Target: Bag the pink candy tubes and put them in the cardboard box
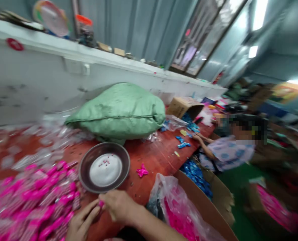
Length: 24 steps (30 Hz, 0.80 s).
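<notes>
My left hand (81, 222) and my right hand (118, 205) meet at the near edge of the red table (151, 157). Between their fingertips they pinch a small pink piece (101, 203). A heap of pink packaged pieces (30, 201) lies just left of my left hand. Right above my hands stands a round metal bowl (104, 166) with a white inside and a few tiny pink bits. One loose pink piece (142, 171) lies on the table to the right of the bowl.
A stuffed green sack (118, 112) lies behind the bowl, with clear plastic bags (45, 137) to its left. A carton lined with plastic and pink pieces (181, 211) stands at my right. Another person (226, 150) handles blue pieces (184, 142) further along.
</notes>
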### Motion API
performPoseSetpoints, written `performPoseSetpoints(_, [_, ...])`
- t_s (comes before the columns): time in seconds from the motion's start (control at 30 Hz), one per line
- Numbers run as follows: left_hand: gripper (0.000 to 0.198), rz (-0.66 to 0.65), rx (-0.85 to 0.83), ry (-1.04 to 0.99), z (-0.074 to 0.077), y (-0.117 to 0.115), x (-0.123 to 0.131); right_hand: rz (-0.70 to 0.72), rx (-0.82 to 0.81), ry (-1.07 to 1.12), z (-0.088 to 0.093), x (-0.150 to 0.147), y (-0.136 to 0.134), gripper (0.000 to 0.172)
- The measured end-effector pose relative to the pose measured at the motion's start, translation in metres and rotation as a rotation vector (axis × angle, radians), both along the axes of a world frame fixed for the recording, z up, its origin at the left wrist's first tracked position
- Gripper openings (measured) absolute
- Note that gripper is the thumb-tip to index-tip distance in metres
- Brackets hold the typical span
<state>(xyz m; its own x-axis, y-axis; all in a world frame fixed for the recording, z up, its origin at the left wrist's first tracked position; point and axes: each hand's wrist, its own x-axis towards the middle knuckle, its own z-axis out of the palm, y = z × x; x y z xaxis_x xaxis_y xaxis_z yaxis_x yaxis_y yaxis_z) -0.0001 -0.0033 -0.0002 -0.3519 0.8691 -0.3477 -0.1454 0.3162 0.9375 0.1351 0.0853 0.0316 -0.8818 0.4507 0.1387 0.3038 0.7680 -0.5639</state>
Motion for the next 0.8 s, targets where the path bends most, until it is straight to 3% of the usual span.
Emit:
performPoseSetpoints(0.17, [0.037,0.396,0.086,-0.444,0.010,0.010,-0.014,-0.328,-0.839,0.423,-0.008,-0.009,0.007,0.027])
performPoseSetpoints(0.23, [0.037,0.450,0.158,-0.494,0.010,0.009,-0.020,-0.355,-1.027,0.475,-0.018,-0.011,0.005,0.025])
performPoseSetpoints(0.37, [0.032,0.368,0.183,-0.428,0.003,0.003,-0.028,-0.412,-1.200,0.498,-0.033,-0.021,-0.006,0.023])
performPoseSetpoints(0.5, [0.027,0.257,0.178,-0.148,-0.002,-0.004,-0.035,-0.523,-1.337,0.609,-0.031,-0.037,-0.006,0.023])
performPoseSetpoints(0.67, [0.025,0.093,0.249,0.058,-0.005,-0.006,-0.036,-0.384,-1.733,0.400,-0.023,-0.048,-0.004,0.032])
performPoseSetpoints(0.8, [0.025,0.133,0.219,0.018,-0.006,-0.005,-0.033,-0.423,-1.917,0.428,-0.023,-0.059,-0.015,0.022])
